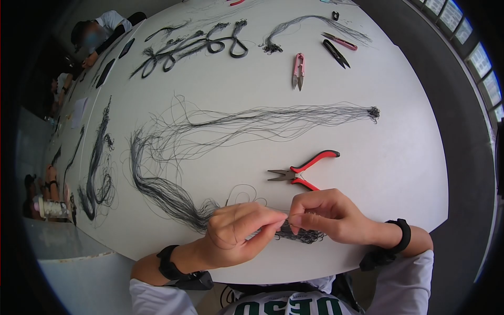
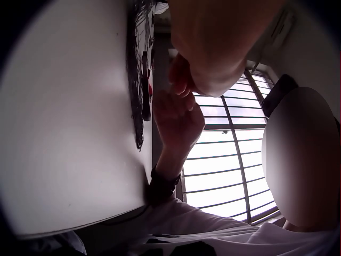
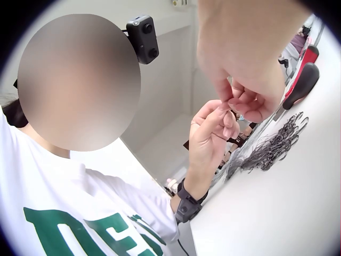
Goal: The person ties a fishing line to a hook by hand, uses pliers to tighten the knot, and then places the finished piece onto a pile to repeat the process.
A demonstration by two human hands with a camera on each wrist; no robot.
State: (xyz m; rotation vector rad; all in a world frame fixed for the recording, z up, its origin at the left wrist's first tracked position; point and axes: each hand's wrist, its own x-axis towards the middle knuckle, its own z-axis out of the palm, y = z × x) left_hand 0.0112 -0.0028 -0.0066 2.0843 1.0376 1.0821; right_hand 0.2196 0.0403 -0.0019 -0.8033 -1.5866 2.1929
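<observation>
My left hand [image 1: 239,231] and right hand [image 1: 331,216] meet close over the front of the table, fingertips almost together. Both pinch a fine dark strand between thumb and forefinger; the pinched bit is mostly hidden by the fingers. A length of the strand loops across the back of the left hand. Beneath the hands lies a bundle of thin dark strands [image 1: 168,194], running off to the left. Its curled, looped ends [image 3: 274,146] show below the hands in the right wrist view. Just beyond the right hand are red-and-black-handled pliers [image 1: 294,172], jaws apart, pointing left.
A long spread of loose strands [image 1: 273,116] crosses mid-table to a knotted end. Farther back lie pink thread snips [image 1: 298,71], black snips [image 1: 336,53] and looped dark bundles [image 1: 210,44]. Another bundle [image 1: 97,157] is at the left. Another person [image 1: 107,29] sits at the far left.
</observation>
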